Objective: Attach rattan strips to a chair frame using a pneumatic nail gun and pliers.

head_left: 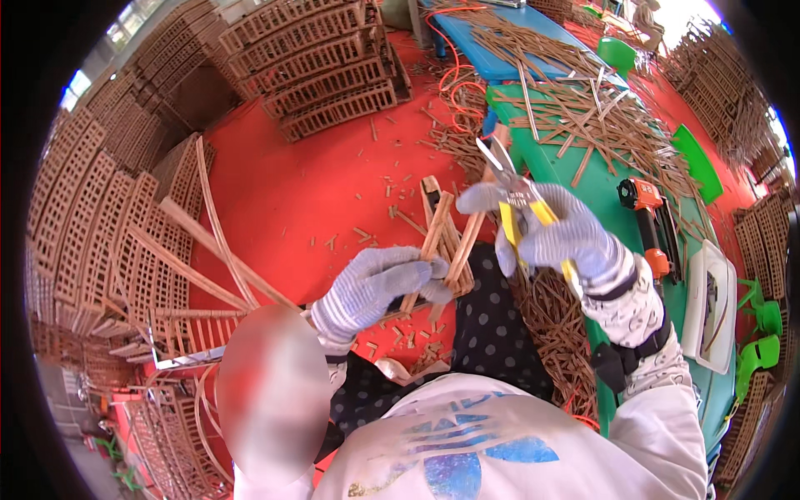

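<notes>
My left hand [371,287], in a striped grey-white work glove, is closed round the near part of a small wooden slat frame [439,225]. The frame stands tilted in front of my lap, with its slats crossing. My right hand [579,233], gloved alike, grips cutting pliers [518,196] with yellow handles. Their jaws are spread and point up and away, to the right of the frame and apart from it. Some right fingers are hidden behind the handles.
A green table [612,200] on the right bears loose wooden strips [583,117], an orange-and-black nail gun [646,208] and a white plastic piece [712,308]. Slatted wooden racks [308,50] are stacked at the back and left. Strip scraps [554,333] are heaped beside my leg.
</notes>
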Demonstrator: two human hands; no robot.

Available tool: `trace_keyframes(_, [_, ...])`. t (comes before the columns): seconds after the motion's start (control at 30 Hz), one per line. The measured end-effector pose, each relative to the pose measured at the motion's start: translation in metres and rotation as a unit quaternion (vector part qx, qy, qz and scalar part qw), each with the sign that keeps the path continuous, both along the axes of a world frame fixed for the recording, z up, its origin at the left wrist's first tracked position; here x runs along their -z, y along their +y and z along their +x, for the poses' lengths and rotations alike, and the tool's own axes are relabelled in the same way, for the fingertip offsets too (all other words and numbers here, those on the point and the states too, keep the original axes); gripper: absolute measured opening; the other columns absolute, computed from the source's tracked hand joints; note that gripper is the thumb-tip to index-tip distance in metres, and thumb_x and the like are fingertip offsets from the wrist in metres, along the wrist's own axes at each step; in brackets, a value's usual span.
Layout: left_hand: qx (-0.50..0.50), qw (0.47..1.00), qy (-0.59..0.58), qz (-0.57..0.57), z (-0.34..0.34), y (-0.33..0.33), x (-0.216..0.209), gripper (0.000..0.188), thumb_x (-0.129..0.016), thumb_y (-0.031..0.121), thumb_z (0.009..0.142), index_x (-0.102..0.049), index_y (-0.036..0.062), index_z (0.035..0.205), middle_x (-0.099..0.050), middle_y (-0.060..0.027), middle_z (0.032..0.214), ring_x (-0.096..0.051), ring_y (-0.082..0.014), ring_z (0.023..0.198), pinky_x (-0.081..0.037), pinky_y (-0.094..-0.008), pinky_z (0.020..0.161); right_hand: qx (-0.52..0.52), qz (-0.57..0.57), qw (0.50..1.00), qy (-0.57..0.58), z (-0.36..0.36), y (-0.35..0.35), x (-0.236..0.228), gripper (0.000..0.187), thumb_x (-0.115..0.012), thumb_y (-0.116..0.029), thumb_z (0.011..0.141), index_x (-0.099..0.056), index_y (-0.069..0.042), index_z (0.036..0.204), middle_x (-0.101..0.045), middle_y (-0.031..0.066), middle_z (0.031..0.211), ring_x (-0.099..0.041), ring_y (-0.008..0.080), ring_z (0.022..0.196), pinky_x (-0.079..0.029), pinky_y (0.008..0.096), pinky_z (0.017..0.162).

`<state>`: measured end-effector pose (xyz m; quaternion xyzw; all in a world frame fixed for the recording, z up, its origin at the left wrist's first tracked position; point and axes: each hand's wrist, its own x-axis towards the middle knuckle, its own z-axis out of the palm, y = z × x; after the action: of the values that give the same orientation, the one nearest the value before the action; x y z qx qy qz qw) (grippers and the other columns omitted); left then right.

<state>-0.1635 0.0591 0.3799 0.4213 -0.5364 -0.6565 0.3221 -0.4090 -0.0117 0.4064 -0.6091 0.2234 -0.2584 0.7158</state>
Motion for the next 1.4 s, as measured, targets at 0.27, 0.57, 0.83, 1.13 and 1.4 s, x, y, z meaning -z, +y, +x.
trace_keyframes(0.27, [-0.06,0.997,0.026,0.037,-0.004,0.005,0.009,0.03,-0.051,0.016,0.088,-0.056,-0.0071,0.106,-0.063,-0.0118,0.095,-0.06,-0.018,0.091,-0.046,-0.0275,0.084,0.016,0.046,0.994,-0.101,0.013,-0.011,-0.003,0.047,-0.057,-0.016,0.076,-0.047,0.007,0.115,-0.06,0.0143,0.072,-0.06,0.0203,0.063,-0.046,0.0286,0.059])
trace_keyframes(0.57, [-0.059,0.995,0.047,0.06,-0.005,0.004,0.006,0.031,-0.055,0.019,0.087,-0.057,-0.0065,0.105,-0.064,-0.0134,0.094,-0.061,-0.0191,0.089,-0.047,-0.0288,0.083,0.021,0.058,0.993,-0.1,0.023,-0.015,0.001,0.044,-0.056,-0.017,0.077,-0.048,0.004,0.115,-0.06,0.0115,0.07,-0.059,0.0193,0.062,-0.046,0.0279,0.06])
trace_keyframes(0.83, [-0.074,0.994,0.039,0.075,-0.008,0.004,-0.002,0.029,-0.055,0.017,0.087,-0.058,-0.0067,0.102,-0.064,-0.0107,0.084,-0.061,-0.0161,0.079,-0.048,-0.0267,0.075,0.05,0.022,0.997,-0.063,0.023,-0.014,0.003,0.053,-0.058,-0.019,0.074,-0.045,0.003,0.12,-0.061,0.0101,0.074,-0.058,0.0156,0.066,-0.046,0.0261,0.06])
trace_keyframes(1.13, [-0.101,0.994,0.02,0.04,-0.005,0.008,0.003,0.024,-0.058,0.015,0.085,-0.061,-0.0057,0.098,-0.065,-0.0093,0.08,-0.062,-0.0147,0.075,-0.049,-0.0261,0.072,-0.028,-0.082,0.983,0.162,-0.013,-0.008,0.003,0.053,-0.067,-0.018,0.065,-0.05,0.0,0.111,-0.053,0.0084,0.104,-0.051,0.0159,0.093,-0.044,0.0286,0.08])
trace_keyframes(1.4, [-0.091,0.996,-0.017,0.012,-0.008,0.009,0.005,0.024,-0.061,0.011,0.083,-0.062,-0.0044,0.1,-0.064,-0.0065,0.077,-0.057,-0.0085,0.066,-0.047,-0.0219,0.062,-0.049,-0.2,0.959,0.193,0.004,-0.005,0.003,0.045,-0.066,-0.02,0.065,-0.052,-0.003,0.105,-0.055,0.0046,0.089,-0.053,0.0139,0.081,-0.045,0.0276,0.075])
